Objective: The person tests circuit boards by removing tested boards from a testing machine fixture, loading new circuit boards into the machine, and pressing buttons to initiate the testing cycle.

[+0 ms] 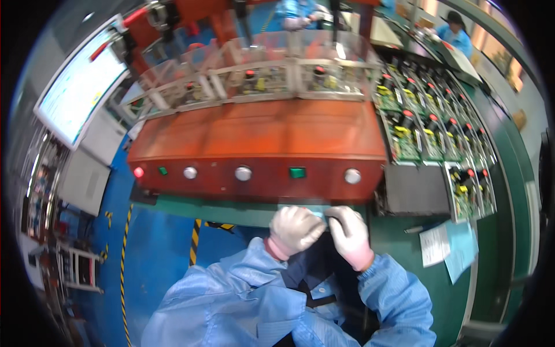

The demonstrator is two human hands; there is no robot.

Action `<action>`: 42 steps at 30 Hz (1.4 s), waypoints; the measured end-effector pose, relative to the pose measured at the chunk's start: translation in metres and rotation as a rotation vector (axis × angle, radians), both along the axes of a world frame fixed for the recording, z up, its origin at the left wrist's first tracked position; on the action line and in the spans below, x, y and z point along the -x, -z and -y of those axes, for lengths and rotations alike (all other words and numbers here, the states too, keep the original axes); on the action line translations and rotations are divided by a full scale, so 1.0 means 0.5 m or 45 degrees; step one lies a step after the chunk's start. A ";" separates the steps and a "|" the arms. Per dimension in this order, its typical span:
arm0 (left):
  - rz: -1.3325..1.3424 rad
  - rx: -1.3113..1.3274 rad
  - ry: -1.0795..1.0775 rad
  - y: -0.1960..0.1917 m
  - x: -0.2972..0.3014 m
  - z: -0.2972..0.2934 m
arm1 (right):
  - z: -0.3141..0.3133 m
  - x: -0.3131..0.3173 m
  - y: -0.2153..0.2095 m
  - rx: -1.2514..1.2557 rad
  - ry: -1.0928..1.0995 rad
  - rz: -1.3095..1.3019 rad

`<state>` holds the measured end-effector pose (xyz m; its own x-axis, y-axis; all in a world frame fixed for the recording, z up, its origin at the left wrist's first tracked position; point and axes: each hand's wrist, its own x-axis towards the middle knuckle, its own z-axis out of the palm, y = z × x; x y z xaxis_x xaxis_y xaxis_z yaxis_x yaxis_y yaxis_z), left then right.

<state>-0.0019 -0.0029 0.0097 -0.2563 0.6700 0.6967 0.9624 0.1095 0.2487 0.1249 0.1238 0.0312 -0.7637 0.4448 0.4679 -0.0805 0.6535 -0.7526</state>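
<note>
Both my hands wear white gloves with pink cuffs and are raised close together in front of the red machine (260,133). My left hand (296,228) has its fingers curled in, and whatever they may hold is hidden. My right hand (349,232) is also closed, thumb and fingers drawn together toward the left hand. Between and just beyond the fingertips shows a pale blue patch (317,210); whether a hand touches it I cannot make out. Along the machine's front are round silver buttons (243,173), green switches (297,172) and a lit red lamp (138,172).
Clear-covered fixtures (251,81) holding parts top the machine. To the right, green circuit boards (404,144) fill a rack beside a dark grey box (417,189). Papers (435,245) lie on the green bench (399,277). A screen (81,81) stands left. Two people work farther back.
</note>
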 end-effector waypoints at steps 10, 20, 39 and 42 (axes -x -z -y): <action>0.014 -0.104 0.094 0.013 0.002 -0.010 | -0.004 -0.020 0.014 -0.017 -0.019 0.074; 0.111 -0.063 0.028 0.007 -0.009 0.003 | -0.005 -0.023 0.030 0.040 0.008 0.117; 0.060 -0.351 -1.207 -0.125 0.463 0.393 | 0.007 -0.019 -0.004 0.096 0.026 0.142; -0.119 0.131 -0.764 -0.196 0.476 0.407 | 0.005 -0.022 -0.009 0.097 0.027 0.170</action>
<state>-0.2399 -0.2063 0.1076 -0.5502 0.4929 0.6741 0.7428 0.6577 0.1253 0.1357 0.1212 0.0358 -0.8070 0.4918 0.3270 0.0369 0.5945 -0.8032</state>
